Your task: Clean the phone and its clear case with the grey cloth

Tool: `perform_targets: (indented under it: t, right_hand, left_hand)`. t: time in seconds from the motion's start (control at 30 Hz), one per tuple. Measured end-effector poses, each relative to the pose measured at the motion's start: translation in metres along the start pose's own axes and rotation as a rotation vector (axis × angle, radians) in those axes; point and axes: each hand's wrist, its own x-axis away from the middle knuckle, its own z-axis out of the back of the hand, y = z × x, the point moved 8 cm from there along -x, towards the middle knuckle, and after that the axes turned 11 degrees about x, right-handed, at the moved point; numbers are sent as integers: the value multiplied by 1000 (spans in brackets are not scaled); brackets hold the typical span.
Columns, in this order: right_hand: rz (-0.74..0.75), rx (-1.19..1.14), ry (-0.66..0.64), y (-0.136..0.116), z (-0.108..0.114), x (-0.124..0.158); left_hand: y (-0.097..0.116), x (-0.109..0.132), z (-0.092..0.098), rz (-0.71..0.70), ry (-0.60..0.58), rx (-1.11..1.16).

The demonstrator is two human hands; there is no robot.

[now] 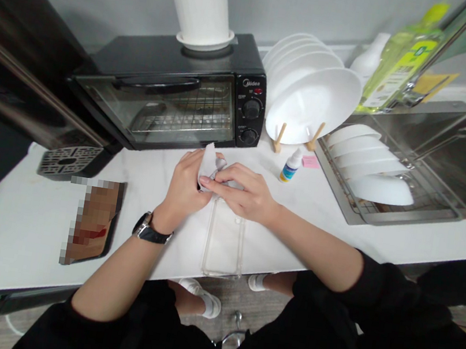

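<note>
Close together above the white counter, both hands are closed on a small white packet with a jagged top edge. Its exact kind is unclear. My left hand grips it from the left; a watch is on that wrist. My right hand pinches at its right side with thumb and fingers, which partly hide it. Just below the hands lies a clear phone case near the counter's front edge. A small white spray bottle with a blue and yellow label stands beyond my right hand, beside a pink slip.
Behind my hands is a black toaster oven with a white cylinder on top. White plates stand in a wooden rack to its right. A sink with bowls is at right. At left lies a phone.
</note>
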Motion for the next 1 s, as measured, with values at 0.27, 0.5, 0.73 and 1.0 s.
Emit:
perform_targets:
  t: [0.27,0.5,0.73,1.0]
  right_hand:
    - [-176,-15,77,29,8,3]
    - [-130,-5,77,21,10,0]
    - [95,-8,-7,-14,2,-6]
    - [74,35,-18,-11,1,-4]
  left_hand:
    - [6,-3,-1,-11,-33,-64]
    - [3,-1,-2,-11,-26,-70]
    - [1,2,0,-29,4,39]
    - [1,1,1,-27,11,38]
